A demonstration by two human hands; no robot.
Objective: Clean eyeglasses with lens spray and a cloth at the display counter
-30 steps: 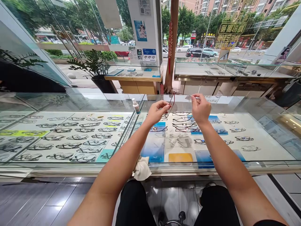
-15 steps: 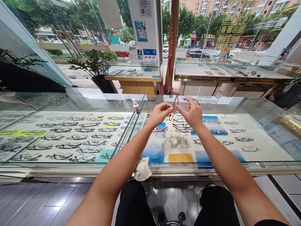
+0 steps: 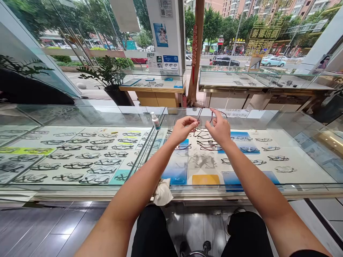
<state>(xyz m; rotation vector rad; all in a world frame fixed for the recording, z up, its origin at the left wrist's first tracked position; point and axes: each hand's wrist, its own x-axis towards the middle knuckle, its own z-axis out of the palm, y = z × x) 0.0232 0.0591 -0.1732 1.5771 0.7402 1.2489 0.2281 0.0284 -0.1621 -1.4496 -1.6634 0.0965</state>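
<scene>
A pair of thin-framed eyeglasses [image 3: 199, 112], dark with a reddish tint, is held up above the glass counter [image 3: 171, 188]. My left hand [image 3: 183, 129] pinches its left part between thumb and fingers. On the other side, my right hand [image 3: 219, 127] has its fingers closed around the right part of the frame. A temple arm curves out past the right fingertips; the fine detail of the grip is too small to make out. Left of my hands, a small white spray bottle [image 3: 155, 121] stands on the glass. A cream cloth [image 3: 163, 192] hangs at the counter's front edge by my left forearm.
Under the glass lie rows of eyeglasses [image 3: 70, 166], blue mats [image 3: 178, 171] and a yellow-orange card [image 3: 205, 180]. Farther back stand a second display case [image 3: 158, 87], a potted plant [image 3: 111, 76] and a wooden post [image 3: 197, 53]. My knees are under the counter edge.
My right fingers have shifted slightly right and the index finger has come onto the frame. The eyeglasses have turned, so their front now spreads wider between my hands. My left hand stays put.
</scene>
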